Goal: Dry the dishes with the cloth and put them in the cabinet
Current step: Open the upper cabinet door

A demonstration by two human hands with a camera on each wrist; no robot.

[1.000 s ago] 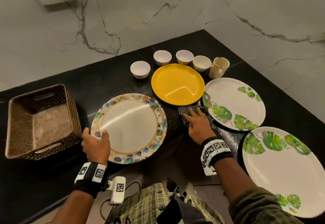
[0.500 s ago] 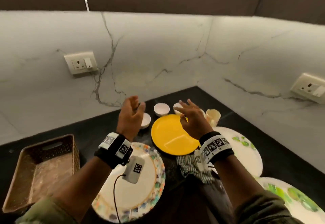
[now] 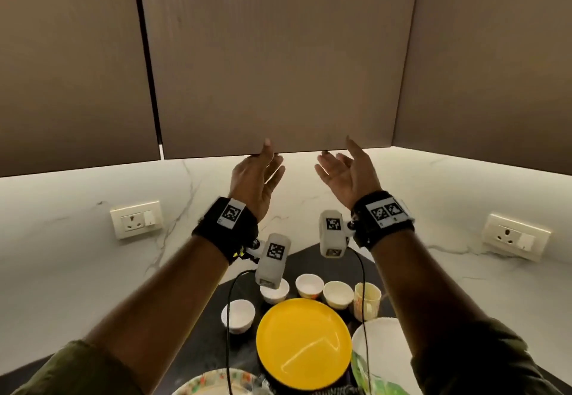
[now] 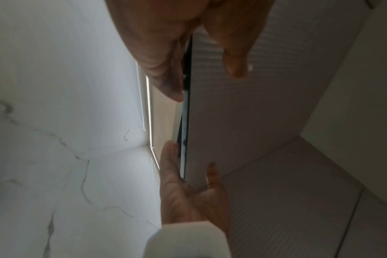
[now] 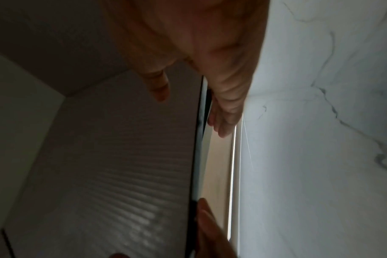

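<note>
My left hand and right hand are raised side by side to the lower edge of the brown cabinet door. On each hand the straight fingers reach behind the edge and the thumb lies in front. In the left wrist view the left hand brackets the door edge, with a thin gap behind it. Neither hand holds a dish or the cloth. Below on the black counter lie a yellow plate, a leaf-print plate, a colourful-rimmed plate, several small bowls and a mug.
More brown cabinet doors hang to the left and right. The white marble wall carries a socket on the left and another on the right. Wrist-camera cables dangle over the plates.
Both hands left the colourful plate and the cloth on the counter and rose to the cabinet door's lower edge. My view tilted up from the counter to the cabinets.
</note>
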